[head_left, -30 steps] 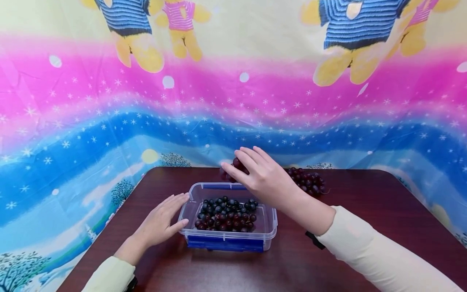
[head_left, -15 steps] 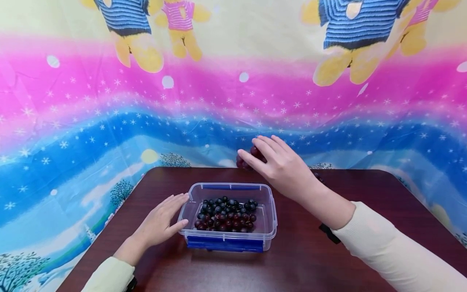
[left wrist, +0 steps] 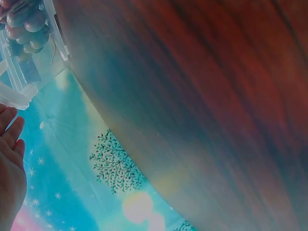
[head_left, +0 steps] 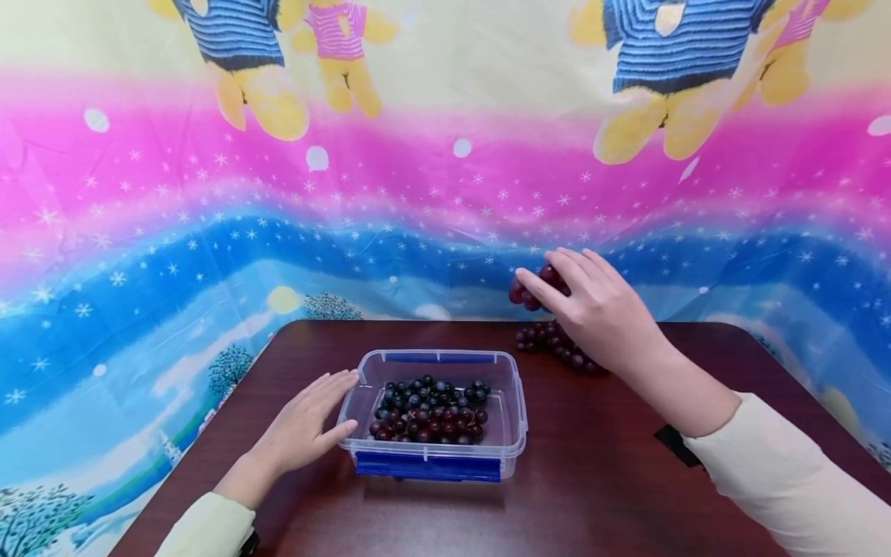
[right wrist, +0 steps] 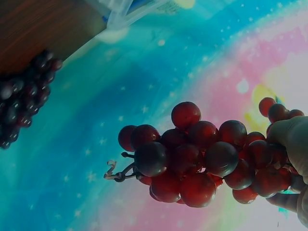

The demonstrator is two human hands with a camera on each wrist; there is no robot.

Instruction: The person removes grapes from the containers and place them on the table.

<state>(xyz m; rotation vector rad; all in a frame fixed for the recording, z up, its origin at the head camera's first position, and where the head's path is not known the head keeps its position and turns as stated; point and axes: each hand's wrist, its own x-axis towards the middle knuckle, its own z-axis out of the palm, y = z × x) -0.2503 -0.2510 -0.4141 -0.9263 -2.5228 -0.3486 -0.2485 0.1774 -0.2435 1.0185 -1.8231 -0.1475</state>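
My right hand (head_left: 605, 309) grips a bunch of red grapes (right wrist: 192, 159) in the air above the far right of the table. In the right wrist view the bunch hangs out past the thumb, its stem end free. Below that hand, a second bunch of dark red grapes (head_left: 557, 344) lies on the table, partly covered by the hand. My left hand (head_left: 302, 425) touches the left side of a clear plastic container (head_left: 511, 449) with blue clips, fingers straight and thumb apart. Inside the container lie black grapes (head_left: 431, 391) and dark red grapes (head_left: 438, 425).
The dark brown table (head_left: 578, 487) has rounded far corners. Just behind it hangs a printed cloth (head_left: 390, 178) with bears and snowflakes.
My right hand has moved right and a little up with the red grapes, away from the container toward the other bunch. My left hand has stayed at the container.
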